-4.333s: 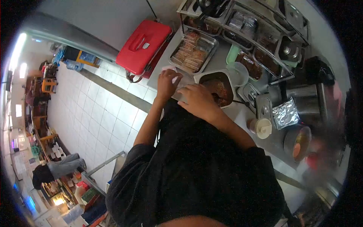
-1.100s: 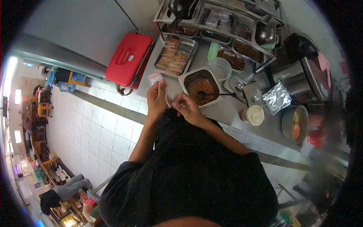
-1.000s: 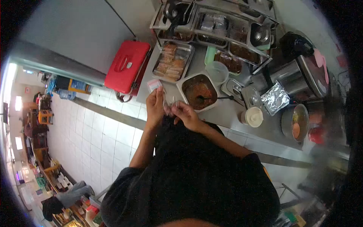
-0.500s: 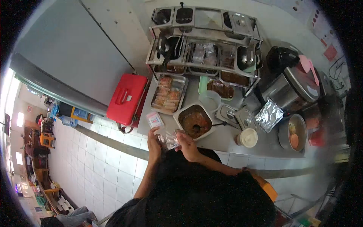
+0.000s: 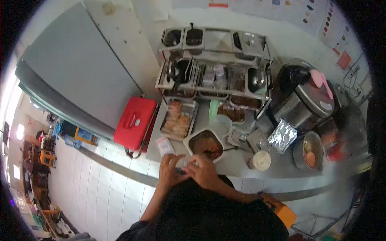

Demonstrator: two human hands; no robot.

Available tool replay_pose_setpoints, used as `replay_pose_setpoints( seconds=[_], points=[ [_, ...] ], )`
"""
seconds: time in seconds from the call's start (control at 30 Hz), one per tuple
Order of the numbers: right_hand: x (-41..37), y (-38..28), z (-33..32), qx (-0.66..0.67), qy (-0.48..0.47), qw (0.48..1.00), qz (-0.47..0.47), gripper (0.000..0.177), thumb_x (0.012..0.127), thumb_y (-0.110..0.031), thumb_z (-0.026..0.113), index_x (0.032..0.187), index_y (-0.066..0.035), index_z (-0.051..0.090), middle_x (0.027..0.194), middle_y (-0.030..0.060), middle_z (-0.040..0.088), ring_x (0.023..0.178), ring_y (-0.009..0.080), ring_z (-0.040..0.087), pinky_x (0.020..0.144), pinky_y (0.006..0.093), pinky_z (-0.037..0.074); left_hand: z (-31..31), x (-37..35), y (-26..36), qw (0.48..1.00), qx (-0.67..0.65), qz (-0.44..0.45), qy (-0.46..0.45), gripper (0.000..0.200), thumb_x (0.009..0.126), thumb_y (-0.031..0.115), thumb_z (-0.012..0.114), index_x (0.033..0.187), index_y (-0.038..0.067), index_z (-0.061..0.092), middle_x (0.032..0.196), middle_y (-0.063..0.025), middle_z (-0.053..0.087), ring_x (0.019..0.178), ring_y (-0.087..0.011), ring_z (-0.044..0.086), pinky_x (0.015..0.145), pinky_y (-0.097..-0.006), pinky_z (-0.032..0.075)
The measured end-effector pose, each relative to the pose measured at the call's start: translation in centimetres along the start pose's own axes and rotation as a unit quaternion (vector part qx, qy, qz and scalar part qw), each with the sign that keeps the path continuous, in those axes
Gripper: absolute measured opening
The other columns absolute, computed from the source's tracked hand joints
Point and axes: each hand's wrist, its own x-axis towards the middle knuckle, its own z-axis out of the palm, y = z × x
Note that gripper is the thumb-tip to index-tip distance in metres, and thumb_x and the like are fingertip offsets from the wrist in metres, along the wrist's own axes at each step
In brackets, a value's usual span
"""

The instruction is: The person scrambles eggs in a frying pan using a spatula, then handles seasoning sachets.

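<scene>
A small clear plastic bag (image 5: pixel 182 164) is between my two hands at the counter's front edge. My left hand (image 5: pixel 169 169) pinches its left side, and my right hand (image 5: pixel 204 172) grips the right side, the fingers partly hiding it. Just behind my hands stands a square metal pan (image 5: pixel 194 142) of brown sauce with reddish pieces; a dark-handled ladle (image 5: pixel 230 149) rests in it. Beside my left hand lies a white packet (image 5: pixel 164 146) with printing. Farther back, a metal tray (image 5: pixel 195 108) holds several wrapped food packs.
A red case (image 5: pixel 136 122) stands left of the counter. On the right are a lidded cup (image 5: pixel 261 160), foil (image 5: pixel 282 135), a round pot (image 5: pixel 299 154) and a large cooker (image 5: pixel 299 102). A metal rack (image 5: pixel 161 85) with food pans rises behind.
The view has tilted up, so the counter sits lower in it. My hands have drawn closer together, and the plastic bag is bunched more tightly between the fingers.
</scene>
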Motion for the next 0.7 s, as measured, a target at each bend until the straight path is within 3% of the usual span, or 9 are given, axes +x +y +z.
replay_pose_setpoints(
  seconds=[0.1, 0.2, 0.33, 0.4, 0.5, 0.53, 0.57, 0.63, 0.7],
  points=[
    [0.0, -0.4, -0.2, 0.073, -0.033, 0.996, 0.033, 0.014, 0.08, -0.018, 0.074, 0.083, -0.005, 0.068, 0.098, 0.0109, 0.056, 0.091, 0.028, 0.059, 0.077, 0.0389, 0.049, 0.4, 0.0, -0.9, 0.998, -0.062, 0.0, 0.023, 0.061, 0.056, 0.027, 0.085, 0.112, 0.013, 0.064, 0.097, -0.0114, 0.057, 0.091, -0.0324, 0.058, 0.076, -0.044, 0.049],
    [-1.2, 1.0, 1.6, 0.193, -0.124, 0.962, 0.149, 0.017, 0.086, -0.018, 0.068, 0.09, -0.002, 0.068, 0.103, 0.0115, 0.061, 0.095, 0.0298, 0.062, 0.078, 0.0384, 0.051, 1.7, -1.4, -2.5, 0.999, -0.034, -0.015, 0.009, 0.06, 0.056, 0.03, 0.085, 0.11, 0.014, 0.065, 0.105, -0.0124, 0.056, 0.097, -0.032, 0.057, 0.082, -0.0437, 0.047],
    [-1.7, 1.4, 1.3, 0.184, -0.124, 0.966, 0.136, 0.018, 0.09, -0.017, 0.063, 0.099, -0.002, 0.067, 0.097, 0.0137, 0.065, 0.086, 0.0315, 0.064, 0.074, 0.0395, 0.051, -1.4, 0.8, 2.0, 0.998, 0.052, 0.014, 0.025, 0.054, 0.059, 0.035, 0.085, 0.104, 0.013, 0.066, 0.108, -0.0096, 0.058, 0.104, -0.0306, 0.055, 0.089, -0.0442, 0.042],
    [-1.2, 1.2, -0.1, 0.108, -0.177, 0.97, 0.126, 0.019, 0.091, -0.015, 0.06, 0.104, -0.002, 0.065, 0.089, 0.0149, 0.067, 0.081, 0.0328, 0.066, 0.071, 0.0409, 0.052, -2.7, 0.9, 1.4, 0.991, 0.032, 0.081, -0.102, 0.041, 0.07, 0.037, 0.08, 0.099, 0.014, 0.065, 0.113, -0.0082, 0.06, 0.108, -0.0306, 0.054, 0.095, -0.0462, 0.038],
    [-0.9, 2.0, -0.6, 0.171, -0.231, 0.955, 0.069, 0.018, 0.091, -0.014, 0.059, 0.103, -0.002, 0.065, 0.087, 0.0153, 0.068, 0.078, 0.0339, 0.066, 0.071, 0.0417, 0.052, -3.5, 1.8, 0.4, 0.982, 0.05, 0.069, -0.167, 0.027, 0.078, 0.032, 0.075, 0.095, 0.014, 0.064, 0.116, -0.006, 0.062, 0.11, -0.0289, 0.054, 0.094, -0.0444, 0.039],
    [-0.8, 1.7, -1.2, 0.206, -0.249, 0.941, 0.094, 0.025, 0.094, -0.025, 0.057, 0.106, -0.004, 0.064, 0.092, 0.0189, 0.067, 0.087, 0.0386, 0.065, 0.076, 0.045, 0.051, -4.3, 2.3, 0.3, 0.975, 0.057, 0.079, -0.2, 0.017, 0.081, 0.024, 0.072, 0.091, 0.013, 0.066, 0.12, -0.0051, 0.063, 0.109, -0.0278, 0.055, 0.095, -0.0431, 0.039],
    [-1.0, 1.8, -1.1, 0.207, -0.25, 0.941, 0.093, 0.025, 0.094, -0.025, 0.057, 0.106, -0.004, 0.064, 0.092, 0.0189, 0.067, 0.087, 0.0386, 0.065, 0.076, 0.045, 0.051, -4.5, 2.2, -0.3, 0.975, 0.058, 0.078, -0.199, 0.017, 0.081, 0.024, 0.072, 0.091, 0.013, 0.066, 0.12, -0.0051, 0.063, 0.109, -0.0278, 0.055, 0.095, -0.0431, 0.039],
    [-1.3, 2.2, -0.6, 0.236, -0.212, 0.946, 0.067, 0.027, 0.093, -0.027, 0.058, 0.109, -0.005, 0.064, 0.093, 0.0182, 0.068, 0.087, 0.0381, 0.065, 0.078, 0.0443, 0.051, -4.9, 2.5, -1.0, 0.961, -0.133, 0.106, -0.218, 0.014, 0.084, 0.023, 0.07, 0.085, 0.01, 0.067, 0.116, -0.0043, 0.064, 0.104, -0.0278, 0.056, 0.092, -0.0406, 0.039],
    [-1.4, 2.2, -1.0, 0.24, -0.225, 0.943, 0.057, 0.026, 0.093, -0.026, 0.058, 0.109, -0.006, 0.064, 0.092, 0.0176, 0.068, 0.084, 0.0361, 0.066, 0.077, 0.044, 0.051, -4.8, 2.4, -0.8, 0.958, -0.175, 0.099, -0.203, 0.014, 0.085, 0.019, 0.069, 0.077, 0.008, 0.066, 0.109, -0.0046, 0.065, 0.1, -0.0266, 0.057, 0.09, -0.0387, 0.039]
  ],
)
